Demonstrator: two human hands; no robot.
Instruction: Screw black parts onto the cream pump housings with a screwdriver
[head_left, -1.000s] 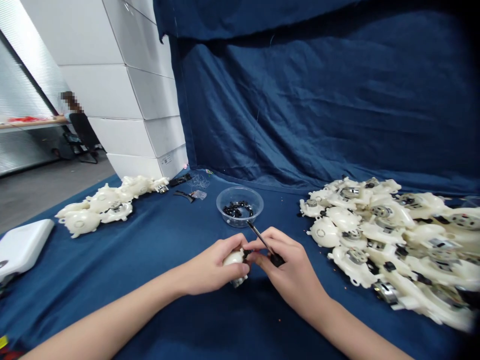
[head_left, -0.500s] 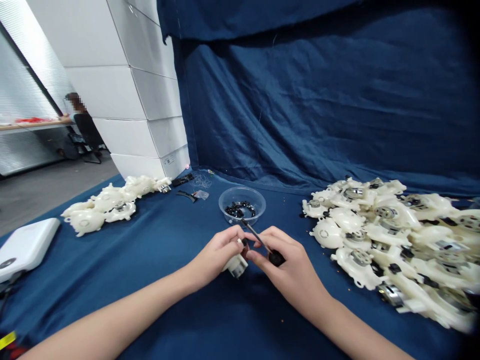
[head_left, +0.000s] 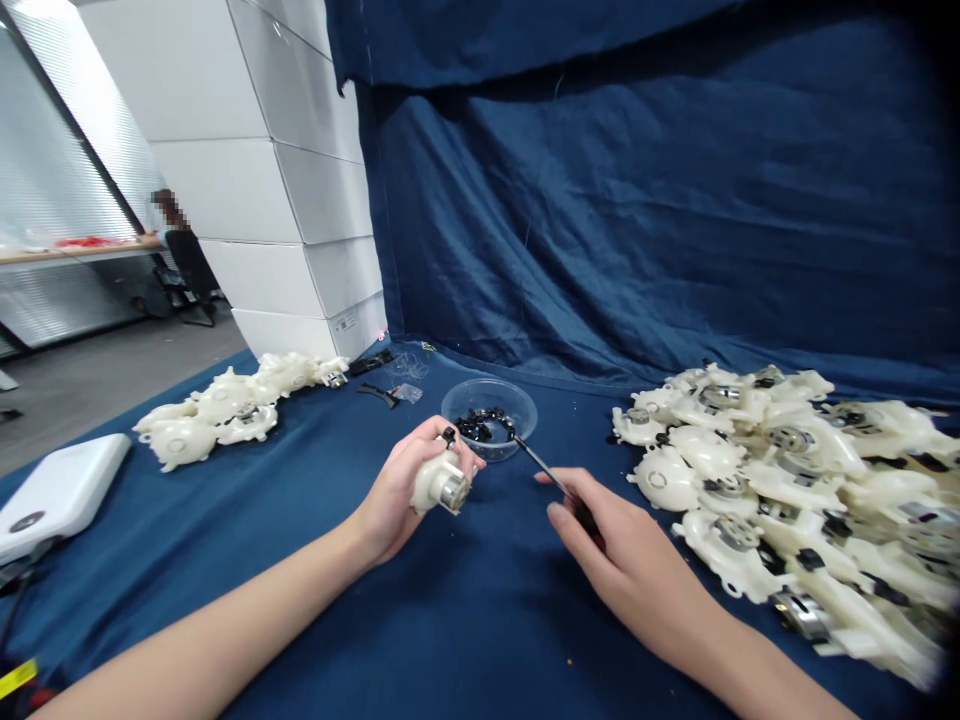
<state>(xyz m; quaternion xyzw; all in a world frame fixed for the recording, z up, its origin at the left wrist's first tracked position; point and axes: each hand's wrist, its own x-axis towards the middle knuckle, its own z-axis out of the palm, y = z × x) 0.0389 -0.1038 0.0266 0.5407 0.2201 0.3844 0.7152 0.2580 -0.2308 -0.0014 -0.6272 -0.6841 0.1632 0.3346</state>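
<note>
My left hand (head_left: 394, 490) is shut around a cream plastic housing (head_left: 433, 483), whose round metal motor end (head_left: 454, 491) faces right, with a small black piece at its top. My right hand (head_left: 622, 545) grips a slim black-handled screwdriver (head_left: 551, 478). Its shaft points up-left, and its tip is at the rim of a clear plastic bowl (head_left: 517, 408). The bowl holds several small black parts (head_left: 480, 426), and my left fingers are just in front of it. My hands are apart, with blue cloth between them.
A large heap of cream housings with metal motors (head_left: 780, 480) lies to the right, and a smaller row (head_left: 225, 415) lies to the left. A white flat box (head_left: 60, 497) sits at the left edge. Black tools and clear bags (head_left: 390, 380) lie by white stacked cartons (head_left: 292, 220).
My hands have separated. The left hand has raised the housing toward the bowl and turned its metal end into view, while the right hand has drawn the screwdriver back to the right.
</note>
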